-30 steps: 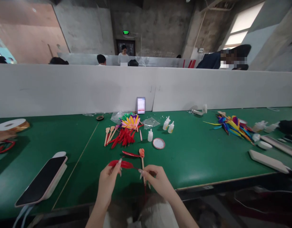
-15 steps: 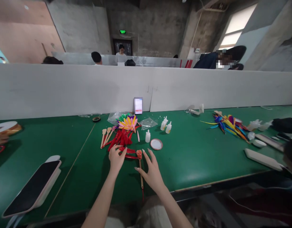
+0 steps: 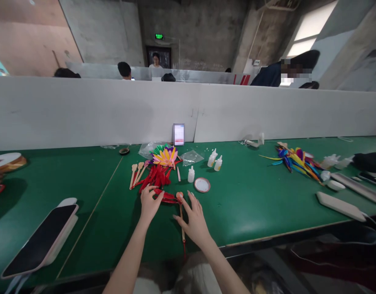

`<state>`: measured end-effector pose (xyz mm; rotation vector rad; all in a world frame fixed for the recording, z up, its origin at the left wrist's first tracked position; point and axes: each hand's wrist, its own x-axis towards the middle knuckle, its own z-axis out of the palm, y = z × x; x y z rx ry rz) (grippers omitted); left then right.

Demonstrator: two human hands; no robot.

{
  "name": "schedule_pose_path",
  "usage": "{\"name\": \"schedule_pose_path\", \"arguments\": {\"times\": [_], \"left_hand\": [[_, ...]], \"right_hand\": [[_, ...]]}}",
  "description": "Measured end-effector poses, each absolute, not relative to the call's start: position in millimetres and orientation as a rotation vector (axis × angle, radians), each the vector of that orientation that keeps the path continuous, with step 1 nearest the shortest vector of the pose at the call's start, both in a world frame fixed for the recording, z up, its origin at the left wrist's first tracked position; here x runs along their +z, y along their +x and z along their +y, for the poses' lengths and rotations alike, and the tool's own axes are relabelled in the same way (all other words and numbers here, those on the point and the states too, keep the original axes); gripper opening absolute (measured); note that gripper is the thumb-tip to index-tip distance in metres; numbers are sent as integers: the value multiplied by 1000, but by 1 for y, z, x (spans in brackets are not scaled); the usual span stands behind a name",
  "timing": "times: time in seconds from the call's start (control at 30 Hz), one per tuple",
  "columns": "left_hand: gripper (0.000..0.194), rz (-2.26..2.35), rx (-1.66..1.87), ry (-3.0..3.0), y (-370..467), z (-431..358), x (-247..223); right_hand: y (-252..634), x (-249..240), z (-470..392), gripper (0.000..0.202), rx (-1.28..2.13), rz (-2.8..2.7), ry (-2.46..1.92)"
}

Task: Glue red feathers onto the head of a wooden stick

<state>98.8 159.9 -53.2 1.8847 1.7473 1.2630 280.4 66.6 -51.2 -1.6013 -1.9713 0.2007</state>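
My left hand is closed, thumb and finger pinching red feathers whose right ends reach a wooden stick. That stick has a small rounded, orange-toned head and a red cord at its lower end, and it lies on the green table. My right hand is open with its fingers apart; the index fingertip rests on or just over the stick's head. Beyond my left hand lies a heap of red feathers. Past my right hand are a white squeeze bottle and a round white dish.
Bare wooden sticks lie left of the heap, with yellow and pink feathers behind. More squeeze bottles stand further back. A padded black-topped device is at left. A phone leans on the white partition.
My right index finger has come down to the stick's head. The red feathers between my hands lie closer together. My left hand keeps its pinch.
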Motion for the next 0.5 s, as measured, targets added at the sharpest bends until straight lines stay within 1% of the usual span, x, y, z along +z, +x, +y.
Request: {"name": "schedule_pose_path", "arguments": {"times": [0.3, 0.5], "left_hand": [[17, 1772, 1233, 1909, 97, 159, -55], [15, 1789, 1212, 1901, 97, 160, -58]], "right_hand": [[281, -52, 67, 58, 166, -1989, -1605], [280, -51, 67, 60, 155, -2017, -1611]]}}
